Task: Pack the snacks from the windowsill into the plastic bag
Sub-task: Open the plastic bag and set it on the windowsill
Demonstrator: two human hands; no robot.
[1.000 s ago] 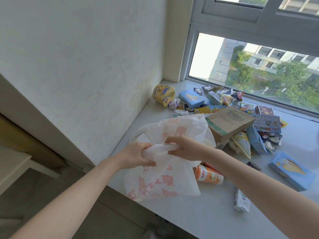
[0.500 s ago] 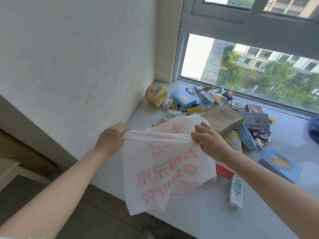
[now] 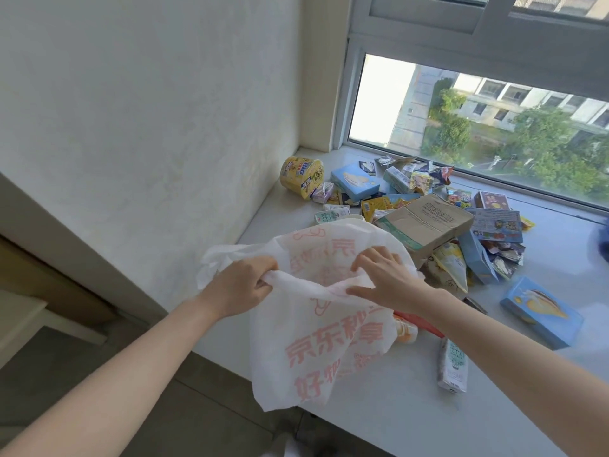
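A white plastic bag [image 3: 316, 341] with pink print hangs over the front edge of the windowsill [image 3: 412, 410]. My left hand [image 3: 239, 286] grips the bag's rim on the left. My right hand [image 3: 382, 280] pinches the rim on the right between thumb and fingers, and the mouth gapes a little between them. Behind the bag lies a heap of snacks: a yellow noodle tub [image 3: 301, 176] on its side, a blue box [image 3: 354, 183], a brown paper packet [image 3: 428, 224], several small wrappers. An orange bottle [image 3: 405, 331] peeks out from behind the bag.
A milk carton [image 3: 452, 366] lies near the front edge, to the right of the bag. Another blue box [image 3: 540, 311] sits at the right. The white wall [image 3: 148, 127] closes the sill on the left and the window [image 3: 494, 120] stands behind. Floor lies below.
Both hands have come closer together along the bag's rim. The flat, stretched top of the bag has slackened and now bulges open towards the snack heap.
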